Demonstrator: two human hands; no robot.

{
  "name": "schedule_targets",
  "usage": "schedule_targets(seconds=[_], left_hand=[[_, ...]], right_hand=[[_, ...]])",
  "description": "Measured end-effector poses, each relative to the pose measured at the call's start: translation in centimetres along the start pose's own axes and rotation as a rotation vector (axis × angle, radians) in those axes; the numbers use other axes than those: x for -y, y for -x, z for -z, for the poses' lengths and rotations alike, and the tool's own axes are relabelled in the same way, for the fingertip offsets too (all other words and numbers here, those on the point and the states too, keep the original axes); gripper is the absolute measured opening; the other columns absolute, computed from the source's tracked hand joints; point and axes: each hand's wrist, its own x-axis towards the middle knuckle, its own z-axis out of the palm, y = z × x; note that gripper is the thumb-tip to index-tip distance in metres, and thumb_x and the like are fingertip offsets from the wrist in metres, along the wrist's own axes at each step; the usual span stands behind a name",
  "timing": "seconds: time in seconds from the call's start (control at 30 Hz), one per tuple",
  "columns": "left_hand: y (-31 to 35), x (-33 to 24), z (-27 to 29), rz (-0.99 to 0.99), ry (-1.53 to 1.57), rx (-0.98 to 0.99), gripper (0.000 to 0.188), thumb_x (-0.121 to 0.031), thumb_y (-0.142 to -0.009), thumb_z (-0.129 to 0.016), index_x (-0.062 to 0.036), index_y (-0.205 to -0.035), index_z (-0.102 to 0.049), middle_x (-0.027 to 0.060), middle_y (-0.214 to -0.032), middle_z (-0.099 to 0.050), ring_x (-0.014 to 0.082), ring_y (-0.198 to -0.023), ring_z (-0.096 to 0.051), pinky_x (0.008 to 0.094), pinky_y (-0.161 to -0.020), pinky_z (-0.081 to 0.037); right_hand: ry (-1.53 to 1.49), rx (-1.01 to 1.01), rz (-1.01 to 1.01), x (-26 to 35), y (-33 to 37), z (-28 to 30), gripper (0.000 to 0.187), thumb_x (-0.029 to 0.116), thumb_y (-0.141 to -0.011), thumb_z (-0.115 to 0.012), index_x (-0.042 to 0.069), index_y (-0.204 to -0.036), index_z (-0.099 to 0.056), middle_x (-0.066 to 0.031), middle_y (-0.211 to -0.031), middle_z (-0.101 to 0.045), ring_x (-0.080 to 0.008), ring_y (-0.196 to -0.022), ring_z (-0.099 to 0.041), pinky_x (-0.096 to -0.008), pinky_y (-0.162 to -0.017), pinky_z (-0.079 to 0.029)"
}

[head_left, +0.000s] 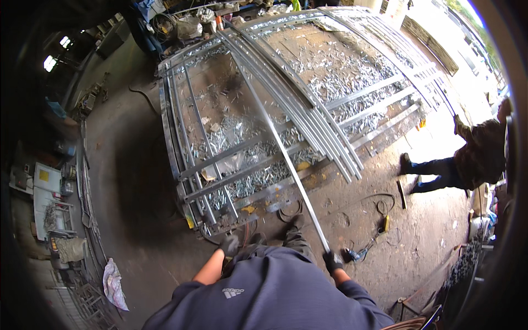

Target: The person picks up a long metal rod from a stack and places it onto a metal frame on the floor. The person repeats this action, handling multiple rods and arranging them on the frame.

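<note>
I see the right hand closed around the near end of a long metal bar, slanting across the worktop. The left hand's grip I cannot tell. Held one-sidedly, the bar could swing right into the bundled bars.

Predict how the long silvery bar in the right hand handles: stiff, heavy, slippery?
The bar is probably stiff: it looks nearly straight along its length. It may feel front-heavy, since the right hand holds it by its near end. Its shiny surface suggests it could slide easily against the neighbouring bars.
</note>
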Motion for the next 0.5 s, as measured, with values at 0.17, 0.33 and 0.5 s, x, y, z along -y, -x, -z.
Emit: schedule_targets(seconds=[0.17,0.33,0.5], left_hand=[[-8.3,-4.0,-6.3,-0.184,-0.918,-0.267,0.024,-0.036,-0.100,-0.054,-0.0139,-0.104,-0.062,-0.0018,-0.092,-0.065,0.0098,-0.080,-0.060,0.0273,-0.065,-0.048],[-13.4,-0.9,-15.1,0.130,-0.404,-0.015,0.030,-0.038,-0.096,-0.061,-0.0204,-0.119,-0.057,0.0018,-0.112,-0.064,0.0161,-0.099,-0.063,0.0355,-0.083,-0.050],[-17.3,6.5,-20.3,0.142,-0.197,-0.064,0.043,-0.053,-0.092,-0.060,-0.0153,-0.113,-0.058,0.0055,-0.103,-0.066,0.0221,-0.095,-0.065,0.0403,-0.080,-0.054]], right_hand=[[-0.157,0.211,-0.531,-12.4,20.2,-3.2,0.051,0.051,-0.076,-0.076,0.002,-0.087,-0.069,-0.0122,-0.075,-0.067,-0.0241,-0.070,-0.062,-0.0398,-0.065,-0.048],[-0.518,0.148,-0.464,-7.3,21.5,-6.1,0.044,0.047,-0.086,-0.069,0.003,-0.086,-0.067,-0.0064,-0.067,-0.063,-0.0166,-0.060,-0.059,-0.0314,-0.057,-0.044],[-0.741,0.043,-0.550,-3.6,26.4,-10.8,0.037,0.042,-0.090,-0.066,0.006,-0.082,-0.067,-0.0020,-0.059,-0.055,-0.0121,-0.051,-0.050,-0.0300,-0.049,-0.039]])
